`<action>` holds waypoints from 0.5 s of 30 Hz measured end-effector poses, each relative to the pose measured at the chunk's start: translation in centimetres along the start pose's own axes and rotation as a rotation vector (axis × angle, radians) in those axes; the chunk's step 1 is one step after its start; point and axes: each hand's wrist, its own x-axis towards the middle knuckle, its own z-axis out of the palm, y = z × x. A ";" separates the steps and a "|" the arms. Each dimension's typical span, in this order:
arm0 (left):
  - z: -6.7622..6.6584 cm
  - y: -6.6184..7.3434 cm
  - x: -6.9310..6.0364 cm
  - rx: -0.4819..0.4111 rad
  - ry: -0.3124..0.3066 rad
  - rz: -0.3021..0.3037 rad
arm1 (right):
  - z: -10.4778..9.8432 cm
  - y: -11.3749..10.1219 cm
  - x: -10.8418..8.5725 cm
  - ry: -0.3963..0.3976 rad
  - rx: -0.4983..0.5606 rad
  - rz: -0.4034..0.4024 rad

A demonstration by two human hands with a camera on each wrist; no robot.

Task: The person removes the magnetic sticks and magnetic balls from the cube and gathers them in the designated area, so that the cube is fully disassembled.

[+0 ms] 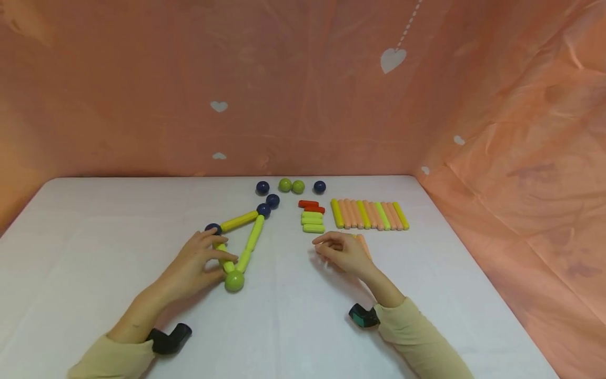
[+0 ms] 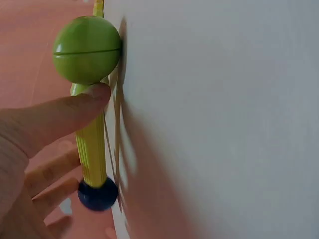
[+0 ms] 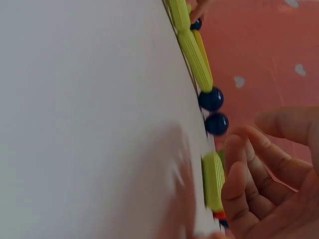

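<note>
On the white table lies a closed frame of rods and balls. My left hand (image 1: 191,266) holds its left lime rod (image 1: 228,265), thumb laid across the rod beside the large green ball (image 2: 87,50). The other fingers reach over toward a dark blue ball (image 1: 213,228). A yellow rod (image 1: 239,221) runs from that ball to another blue ball (image 1: 263,210), and two lime rods (image 1: 251,242) placed end to end run back to the green ball. Loosely curled and holding nothing, my right hand (image 1: 344,253) hovers near short lime rods (image 1: 313,228).
Red rods (image 1: 309,203) lie behind the short lime ones. A row of peach, yellow and lime rods (image 1: 369,215) stretches to the right, with a peach rod (image 1: 363,245) partly behind my right hand. Blue balls (image 1: 319,187) and green balls (image 1: 285,185) line the back edge.
</note>
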 end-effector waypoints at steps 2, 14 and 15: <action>0.4 0.2 0.2 0.020 0.015 0.031 | 0.6 -0.1 0.2 -0.032 0.004 -0.034; 2.2 1.9 1.5 0.069 0.044 -0.045 | 4.6 -2.3 1.5 -0.167 -0.079 -0.113; 2.3 2.0 1.6 0.064 0.040 -0.050 | 4.9 -2.4 1.6 -0.175 -0.091 -0.127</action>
